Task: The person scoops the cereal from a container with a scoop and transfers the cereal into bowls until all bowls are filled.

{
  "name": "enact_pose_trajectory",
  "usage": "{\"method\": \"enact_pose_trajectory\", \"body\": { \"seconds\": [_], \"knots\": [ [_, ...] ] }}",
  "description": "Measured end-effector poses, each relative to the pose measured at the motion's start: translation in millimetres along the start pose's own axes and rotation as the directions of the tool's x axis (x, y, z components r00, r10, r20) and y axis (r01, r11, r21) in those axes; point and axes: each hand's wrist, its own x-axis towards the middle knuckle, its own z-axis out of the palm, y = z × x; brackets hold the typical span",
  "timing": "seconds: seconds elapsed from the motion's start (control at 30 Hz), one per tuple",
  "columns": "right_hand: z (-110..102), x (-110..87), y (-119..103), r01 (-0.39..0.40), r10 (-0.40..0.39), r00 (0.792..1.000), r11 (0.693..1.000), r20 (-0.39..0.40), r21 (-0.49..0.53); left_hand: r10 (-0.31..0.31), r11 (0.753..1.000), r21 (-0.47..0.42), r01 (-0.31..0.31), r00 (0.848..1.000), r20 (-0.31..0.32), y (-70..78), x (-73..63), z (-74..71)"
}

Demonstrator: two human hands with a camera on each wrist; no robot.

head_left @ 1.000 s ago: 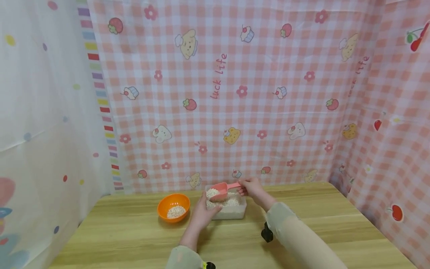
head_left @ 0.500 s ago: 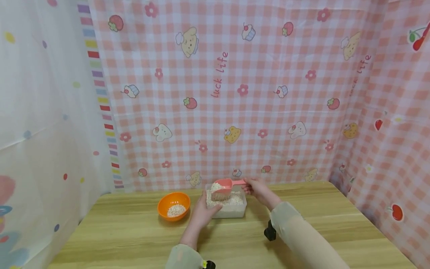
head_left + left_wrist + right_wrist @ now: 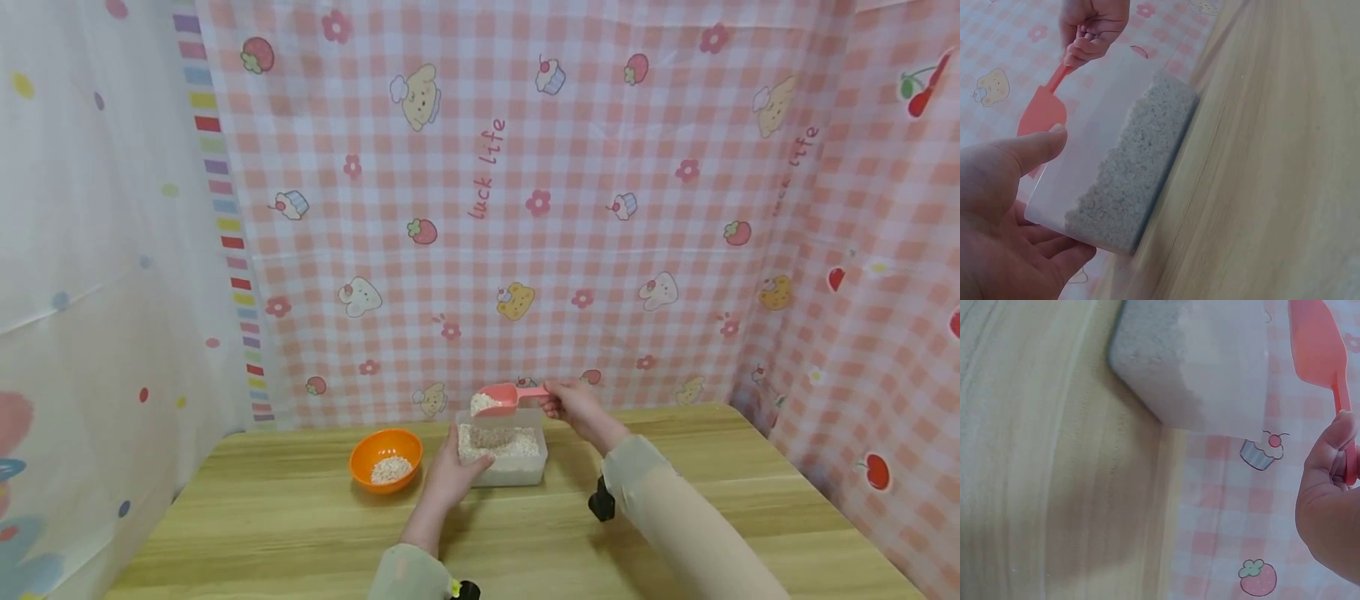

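Oat flakes fill part of a clear plastic container [image 3: 510, 475] on the table. My left hand [image 3: 450, 477] holds its left end, with the thumb at the near rim and the fingers on the end wall, as the left wrist view shows. Above the container hangs a pink scoop [image 3: 502, 398], heaped with flakes [image 3: 483, 403]. My right hand [image 3: 576, 408] grips the scoop's handle [image 3: 1341, 394] between thumb and curled fingers. An orange bowl [image 3: 363, 475] stands left of the container, with a small pile of oat flakes [image 3: 391, 470] inside.
The wooden table [image 3: 300, 542] reaches back to a pink checked curtain [image 3: 420, 350]. Another checked curtain [image 3: 900, 333] closes off the right, and a white dotted curtain [image 3: 112, 275] the left. Black wrist devices sit under both sleeves.
My right hand has raised the pink scoop out of the oat flakes, leaving a hollow in them. The scoop is now above the container's rim. The left hand and the bowl stay in place.
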Motion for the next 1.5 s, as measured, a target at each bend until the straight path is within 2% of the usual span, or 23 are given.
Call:
{"method": "enact_pose_trajectory", "body": {
  "seconds": [0.17, 0.4, 0.47, 0.53, 0.67, 0.93, 1.13, 1.23, 1.4, 1.5],
  "knots": [
    [-1, -2.8, -10, -0.015, 0.015, 0.999, 1.000, -0.036, 0.005, 0.011, 1.000, -0.006, -0.011, 1.000, -0.006, 2.4, 0.4, 2.3],
    [-1, -3.9, -19, -0.018, 0.019, 0.999, 0.999, -0.030, 0.036, 0.010, 1.000, -0.006, -0.011, 1.000, -0.015, 2.8, 2.5, 2.6],
    [-1, -4.5, -22, -0.013, 0.014, 0.999, 0.999, -0.031, 0.039, 0.027, 1.000, 0.003, -0.027, 1.000, -0.004, 3.8, 3.0, 0.1],
    [-1, -5.1, -25, -0.009, 0.010, 0.999, 0.999, -0.039, 0.038, 0.068, 0.998, 0.011, -0.068, 0.998, 0.007, 5.6, 4.1, -4.3],
    [0, -7.0, -31, 0.004, -0.004, 0.999, 1.000, -0.033, 0.022, 0.124, 0.992, 0.031, -0.124, 0.992, 0.021, 11.7, 7.3, -18.3],
    [8, -5.3, -37, 0.031, -0.032, 0.999, 0.999, 0.015, 0.033, 0.097, 0.988, 0.119, -0.100, 0.995, 0.035, 21.7, 11.7, -53.1],
    [24, -1.5, -33, 0.012, -0.013, 0.999, 0.999, 0.029, 0.040, 0.141, 0.972, 0.185, -0.143, 0.990, 0.028, 12.5, 11.9, -84.1],
    [34, 0.9, -32, 0.003, -0.004, 0.999, 0.999, 0.038, 0.041, 0.124, 0.960, 0.250, -0.129, 0.992, 0.036, 4.7, 9.9, -99.7],
    [50, 3.1, -30, 0.009, -0.012, 0.998, 0.999, 0.069, 0.036, 0.081, 0.946, 0.309, -0.096, 0.995, 0.060, -9.4, 8.4, -120.6],
    [61, 4.9, -30, 0.011, -0.015, 0.995, 0.999, 0.097, 0.033, 0.091, 0.933, 0.344, -0.104, 0.994, 0.054, -16.4, 5.8, -131.6]
  ]
}}
